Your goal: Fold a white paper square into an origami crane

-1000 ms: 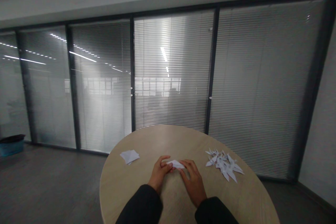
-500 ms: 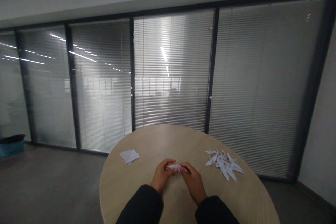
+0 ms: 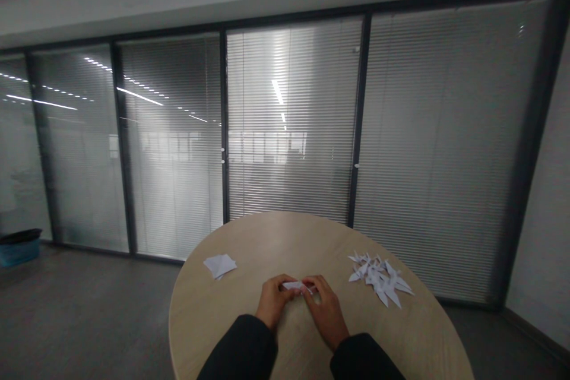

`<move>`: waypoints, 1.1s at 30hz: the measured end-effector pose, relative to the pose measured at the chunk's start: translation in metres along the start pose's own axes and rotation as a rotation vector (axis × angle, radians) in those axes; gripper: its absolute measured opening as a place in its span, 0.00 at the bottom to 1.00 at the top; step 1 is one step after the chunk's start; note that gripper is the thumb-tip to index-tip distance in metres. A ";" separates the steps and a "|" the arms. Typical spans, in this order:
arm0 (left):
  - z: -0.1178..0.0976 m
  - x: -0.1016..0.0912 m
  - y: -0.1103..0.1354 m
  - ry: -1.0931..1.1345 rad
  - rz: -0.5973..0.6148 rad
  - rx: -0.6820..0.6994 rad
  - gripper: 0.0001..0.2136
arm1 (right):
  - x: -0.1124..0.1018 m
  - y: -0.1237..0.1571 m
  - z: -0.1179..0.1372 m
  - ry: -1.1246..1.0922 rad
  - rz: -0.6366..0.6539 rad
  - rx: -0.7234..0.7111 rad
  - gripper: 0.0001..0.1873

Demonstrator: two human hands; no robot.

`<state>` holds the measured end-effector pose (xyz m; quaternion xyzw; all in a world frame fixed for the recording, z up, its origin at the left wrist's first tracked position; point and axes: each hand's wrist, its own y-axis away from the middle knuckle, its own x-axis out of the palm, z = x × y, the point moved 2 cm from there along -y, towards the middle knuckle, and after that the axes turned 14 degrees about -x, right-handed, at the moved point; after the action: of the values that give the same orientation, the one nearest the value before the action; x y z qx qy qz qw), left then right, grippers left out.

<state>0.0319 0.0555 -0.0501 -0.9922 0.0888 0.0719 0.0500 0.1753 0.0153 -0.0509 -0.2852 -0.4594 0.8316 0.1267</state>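
Between my two hands is a small piece of folded white paper [image 3: 292, 285], held just over the table. My left hand [image 3: 272, 300] pinches its left end between thumb and fingers. On the other end, the fingers of my right hand [image 3: 326, 307] are closed, covering part of the paper. The exact folds are too small to make out. To the right lies a heap of folded paper cranes [image 3: 378, 278] with pointed wings. A loose stack of white paper squares [image 3: 219, 265] rests on the left side.
The round wooden table [image 3: 285, 237] stands before a glass partition with blinds [image 3: 291, 119]. On the floor at the far left is a blue bin [image 3: 20, 249] with a dark liner.
Both hands have shifted slightly on the folded paper; the right fingers have moved a little and its thumb sits differently. The crane heap and paper stack are unchanged.
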 end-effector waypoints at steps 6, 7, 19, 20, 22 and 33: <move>0.006 0.003 -0.003 0.059 0.088 -0.036 0.14 | 0.000 -0.001 0.004 0.005 0.065 -0.132 0.10; 0.006 0.003 -0.003 0.087 0.108 -0.048 0.15 | 0.000 -0.001 0.005 0.008 0.072 -0.141 0.11; 0.000 0.004 0.006 0.462 0.312 -0.231 0.20 | -0.004 -0.002 0.009 0.067 0.119 -0.287 0.12; 0.000 0.003 0.006 0.482 0.315 -0.240 0.20 | -0.004 -0.002 0.009 0.075 0.136 -0.298 0.13; -0.001 0.002 0.006 0.526 0.313 -0.251 0.20 | -0.004 -0.003 0.008 0.078 0.163 -0.313 0.14; 0.004 -0.002 -0.001 0.479 0.207 -0.226 0.20 | -0.005 -0.003 0.008 -0.050 0.130 -0.176 0.14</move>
<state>0.0298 0.0570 -0.0533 -0.9658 0.1906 -0.1503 -0.0908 0.1742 0.0096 -0.0433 -0.3035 -0.5140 0.8015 0.0352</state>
